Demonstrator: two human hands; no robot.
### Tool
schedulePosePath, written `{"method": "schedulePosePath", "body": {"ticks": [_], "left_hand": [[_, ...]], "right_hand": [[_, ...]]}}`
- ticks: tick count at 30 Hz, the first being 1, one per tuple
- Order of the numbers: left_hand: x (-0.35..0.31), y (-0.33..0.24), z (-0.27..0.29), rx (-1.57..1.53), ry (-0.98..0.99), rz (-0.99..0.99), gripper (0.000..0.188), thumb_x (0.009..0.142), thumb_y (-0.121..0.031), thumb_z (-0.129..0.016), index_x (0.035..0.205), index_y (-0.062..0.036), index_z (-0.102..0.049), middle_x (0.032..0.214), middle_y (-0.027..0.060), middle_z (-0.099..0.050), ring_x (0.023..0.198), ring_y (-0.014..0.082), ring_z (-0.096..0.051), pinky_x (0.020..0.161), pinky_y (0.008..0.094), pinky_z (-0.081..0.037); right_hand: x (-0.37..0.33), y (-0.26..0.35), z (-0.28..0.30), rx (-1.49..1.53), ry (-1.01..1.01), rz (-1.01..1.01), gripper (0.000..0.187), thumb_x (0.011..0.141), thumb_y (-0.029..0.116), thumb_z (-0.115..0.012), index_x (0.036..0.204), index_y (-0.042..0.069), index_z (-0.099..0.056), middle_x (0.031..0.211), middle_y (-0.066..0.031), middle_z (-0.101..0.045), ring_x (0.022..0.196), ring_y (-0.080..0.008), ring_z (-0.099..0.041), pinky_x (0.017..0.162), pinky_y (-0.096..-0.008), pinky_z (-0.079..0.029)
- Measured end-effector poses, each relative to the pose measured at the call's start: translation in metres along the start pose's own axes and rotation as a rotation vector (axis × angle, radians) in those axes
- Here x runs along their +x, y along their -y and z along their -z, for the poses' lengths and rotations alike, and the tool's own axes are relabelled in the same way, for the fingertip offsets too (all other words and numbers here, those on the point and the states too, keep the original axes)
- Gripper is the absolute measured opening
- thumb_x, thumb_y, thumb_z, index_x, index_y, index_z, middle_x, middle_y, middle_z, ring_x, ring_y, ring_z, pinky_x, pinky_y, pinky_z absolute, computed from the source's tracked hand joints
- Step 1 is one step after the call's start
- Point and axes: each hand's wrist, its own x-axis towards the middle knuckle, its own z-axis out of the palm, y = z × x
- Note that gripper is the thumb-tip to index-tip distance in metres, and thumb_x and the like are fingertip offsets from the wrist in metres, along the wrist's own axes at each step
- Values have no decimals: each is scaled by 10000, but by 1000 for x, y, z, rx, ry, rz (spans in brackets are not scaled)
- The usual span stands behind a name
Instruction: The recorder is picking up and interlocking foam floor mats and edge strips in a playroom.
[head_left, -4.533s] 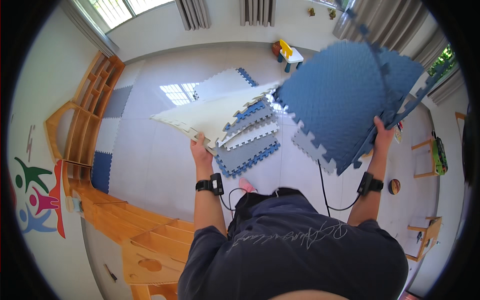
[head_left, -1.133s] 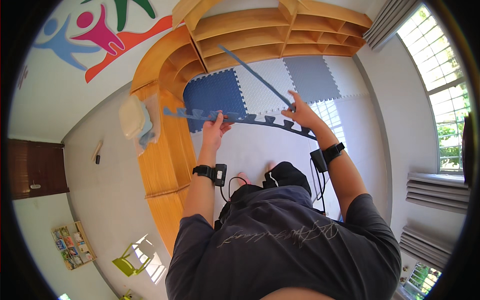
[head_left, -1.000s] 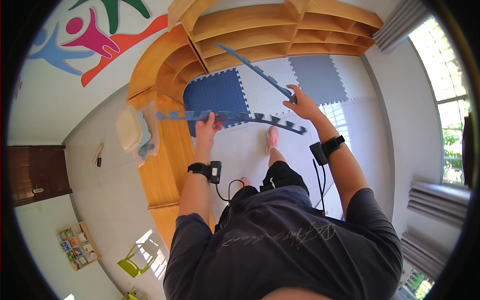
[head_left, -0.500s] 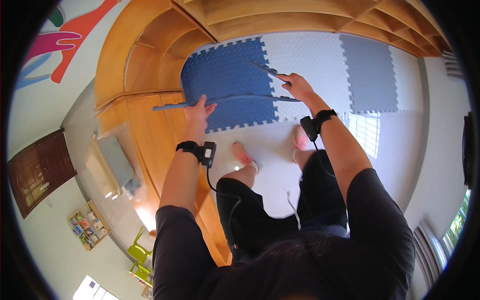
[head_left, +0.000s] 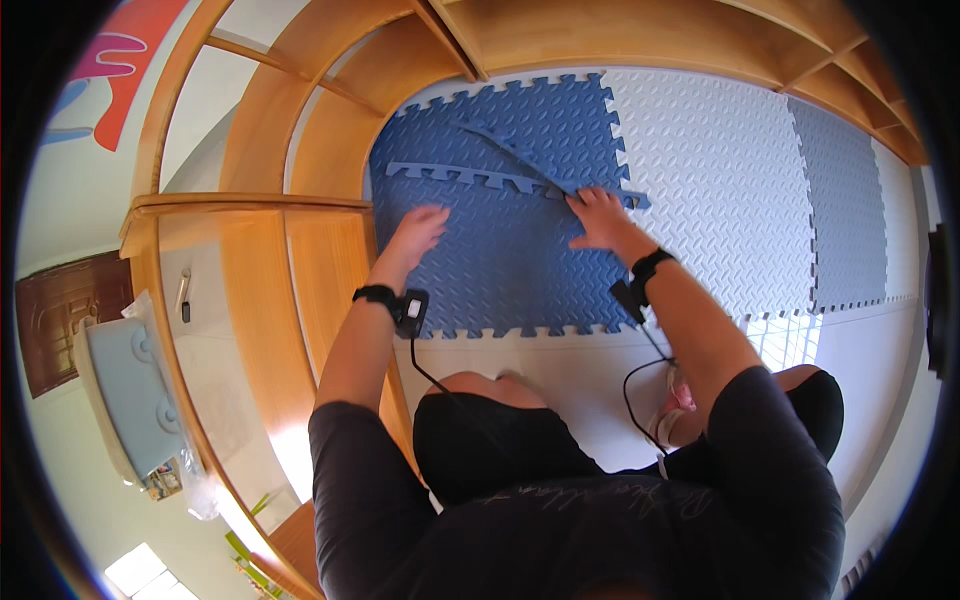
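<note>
Two thin blue foam edging strips lie on the blue interlocking foam mat [head_left: 500,285]. The longer edging strip [head_left: 465,179], toothed along one side, runs across the mat's upper half; the second edging strip [head_left: 512,152] slants down to meet it near my right hand [head_left: 604,220]. That hand is open, thumb apart, its fingertips at the strips where they cross. My left hand [head_left: 418,236] hovers over the mat's left part, below the longer strip's left end. It holds nothing; its fingers are loosely extended and slightly blurred.
White [head_left: 710,190] and grey foam mats [head_left: 840,200] join the blue one on the right. A curved wooden shelf unit [head_left: 330,270] borders the mats at the left and far side. My knees are bent near the blue mat's front edge. Black cabled devices sit on both wrists.
I have lowered from standing into a crouch, closer to the mats. Both edging strips, held up before, now lie on the blue mat. My left hand has let go of the longer one.
</note>
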Motion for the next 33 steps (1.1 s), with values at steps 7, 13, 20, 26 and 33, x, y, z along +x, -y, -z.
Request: {"method": "schedulePosePath", "body": {"ticks": [7, 13, 20, 26, 33], "left_hand": [[-27, 85, 29, -88, -147, 399, 544, 877, -304, -697, 1295, 4, -531, 1203, 185, -599, 1036, 298, -623, 809, 414, -546], [-40, -17, 68, 276, 11, 152, 430, 975, -334, -559, 1317, -76, -531, 1198, 87, -661, 1058, 229, -659, 836, 360, -536], [-166, -178, 56, 357, -67, -191, 352, 1005, -241, -530, 1306, -58, -549, 1162, 79, -666, 1024, 179, -654, 871, 308, -491], [-306, -220, 45, 1072, -74, -403, 153, 929, -101, -642, 1068, -39, -654, 966, 41, -690, 871, 130, -631, 766, 253, -478], [-419, -89, -93, 894, 508, -195, 396, 834, -192, -764, 1158, -46, -590, 1137, 117, -604, 1075, 311, -580, 928, 391, -483]], "right_hand": [[-21, 3, -37, -35, 90, -247, 981, 795, 482, -746, 1567, 272, -178, 1628, 17, -141, 1501, -341, -97, 1153, -603, -208], [-7, 20, -30, -52, 131, -263, 1025, 767, 442, -789, 1566, 272, -170, 1629, 20, -127, 1491, -363, -122, 1109, -644, -261], [-1, 27, -34, -31, 160, -333, 1105, 744, 416, -821, 1572, 307, -98, 1645, 21, -63, 1490, -388, -125, 1096, -662, -286], [0, 15, -37, -113, 121, -340, 1149, 717, 388, -852, 1569, 330, -84, 1639, 38, -65, 1468, -392, -170, 1004, -683, -384], [9, 30, -21, -24, 203, -368, 1174, 702, 292, -875, 1570, 348, -87, 1642, 46, -42, 1455, -408, -189, 979, -693, -408]]}}
